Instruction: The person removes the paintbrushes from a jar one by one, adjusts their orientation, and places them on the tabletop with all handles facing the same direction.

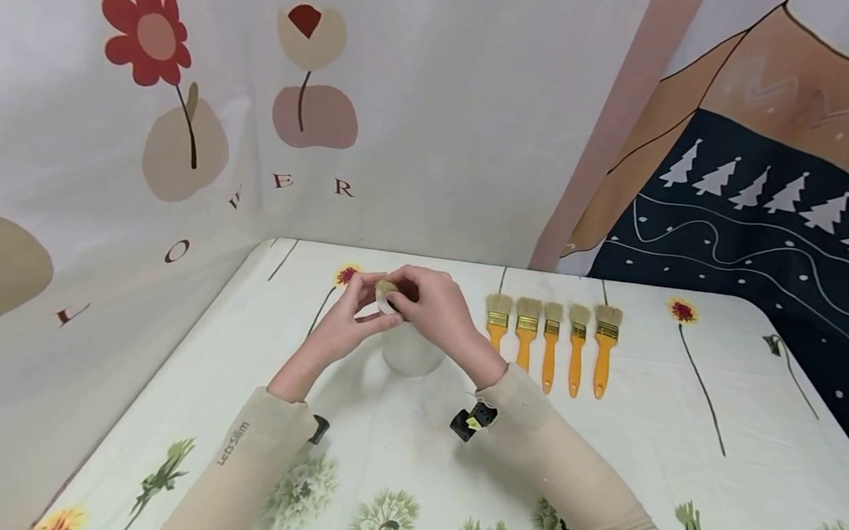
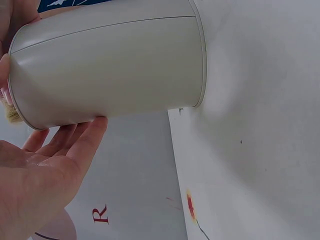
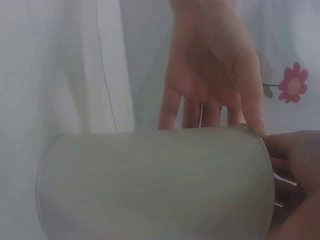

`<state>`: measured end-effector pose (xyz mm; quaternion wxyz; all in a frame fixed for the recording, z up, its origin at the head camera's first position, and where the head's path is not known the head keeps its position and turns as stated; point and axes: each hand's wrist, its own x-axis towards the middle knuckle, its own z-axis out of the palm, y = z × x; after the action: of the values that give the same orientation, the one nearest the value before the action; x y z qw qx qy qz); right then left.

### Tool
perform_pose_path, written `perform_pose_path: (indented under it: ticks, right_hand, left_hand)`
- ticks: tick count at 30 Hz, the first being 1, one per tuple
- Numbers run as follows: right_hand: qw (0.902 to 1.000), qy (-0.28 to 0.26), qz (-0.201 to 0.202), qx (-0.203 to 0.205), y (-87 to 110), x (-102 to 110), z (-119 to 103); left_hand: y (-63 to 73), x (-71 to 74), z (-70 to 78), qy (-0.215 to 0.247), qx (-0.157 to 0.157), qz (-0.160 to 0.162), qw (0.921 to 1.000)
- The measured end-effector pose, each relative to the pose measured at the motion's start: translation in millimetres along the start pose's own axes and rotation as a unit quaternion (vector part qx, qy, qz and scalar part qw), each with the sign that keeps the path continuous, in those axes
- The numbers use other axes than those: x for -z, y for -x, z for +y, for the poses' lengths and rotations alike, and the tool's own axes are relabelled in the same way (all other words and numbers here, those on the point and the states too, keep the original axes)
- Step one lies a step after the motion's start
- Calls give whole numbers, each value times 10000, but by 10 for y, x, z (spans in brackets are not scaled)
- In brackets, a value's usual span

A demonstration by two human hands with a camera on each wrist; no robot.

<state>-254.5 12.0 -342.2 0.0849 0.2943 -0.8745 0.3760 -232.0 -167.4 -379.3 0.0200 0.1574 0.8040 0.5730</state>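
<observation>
A pale grey cylindrical container (image 2: pixel 110 70) stands at the middle of the table, its side filling much of both wrist views. My left hand (image 1: pixel 345 321) holds it near the upper rim, with the fingers (image 2: pixel 87 142) along one side and the thumb (image 3: pixel 252 102) at the rim. Over the mouth, my right hand (image 1: pixel 432 303) curls its fingers around a paintbrush. Tan bristles (image 1: pixel 387 286) show between the hands, and bristles (image 2: pixel 12 113) also stick out beyond the rim in the left wrist view. The brush's handle is hidden.
Several paintbrushes (image 1: pixel 550 354) with orange handles lie in a row to the right of the container, bristles away from me. A white flower-print cloth (image 1: pixel 382 428) covers the table. Printed curtains (image 1: pixel 442 133) hang behind and at the left.
</observation>
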Motion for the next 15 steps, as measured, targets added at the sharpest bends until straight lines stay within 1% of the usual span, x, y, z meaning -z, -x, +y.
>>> perform_pose_path:
  ticks: [3,8,15]
  right_hand:
    - [9999,18,128,53,-4,14,6]
    - [9991,-152,370,145,-20,62,0]
    - [9946,-559,827,295,-28,193,-53]
  left_hand:
    - [-3,-5,2,17,-37,1,10000]
    - [-5,-8,3,13,-75,8,10000]
    - [0,-2,18,-41,52,16,10000]
